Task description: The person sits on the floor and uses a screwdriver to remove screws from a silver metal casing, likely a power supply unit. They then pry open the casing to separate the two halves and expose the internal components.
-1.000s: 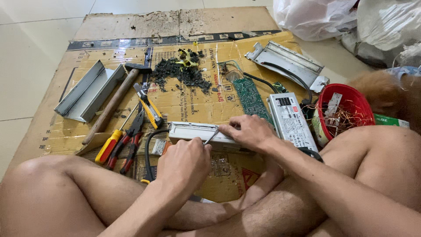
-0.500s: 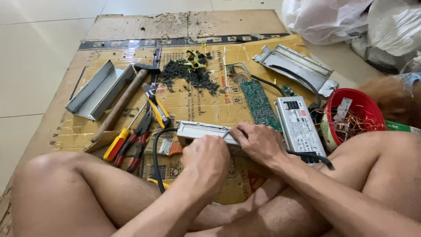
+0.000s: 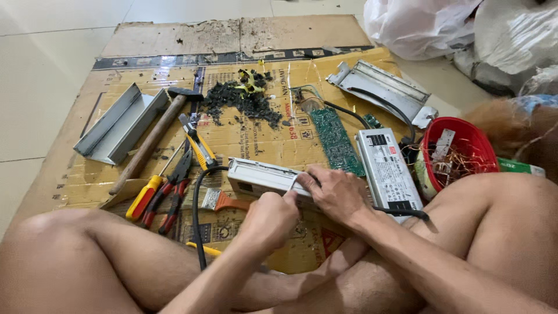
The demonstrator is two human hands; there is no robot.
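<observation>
A long silver metal box [image 3: 258, 176] lies on the cardboard [image 3: 174, 43] in front of my crossed legs. My right hand [image 3: 336, 192] lies over its right end, fingers spread and gripping it. My left hand [image 3: 268, 218] is a closed fist pressed against the box's near edge, right beside the right hand. What the fist holds is hidden. A black cable [image 3: 196, 221] runs from the box's left end down towards my legs. An orange-handled brush [image 3: 224, 202] lies just left of my left hand.
Left of the box lie a yellow knife [image 3: 197, 145], red pliers [image 3: 168, 200], a screwdriver [image 3: 144, 196], a hammer [image 3: 152, 141] and a grey metal channel [image 3: 116, 123]. Behind are black debris [image 3: 241, 103], a green circuit board [image 3: 336, 139], a second silver unit [image 3: 386, 168], a red bowl [image 3: 485, 145], a metal cover [image 3: 383, 87] and plastic bags [image 3: 430, 26].
Both hands stay on the metal box. My left fist has shifted slightly right, closer to the right hand. The view has drifted a little.
</observation>
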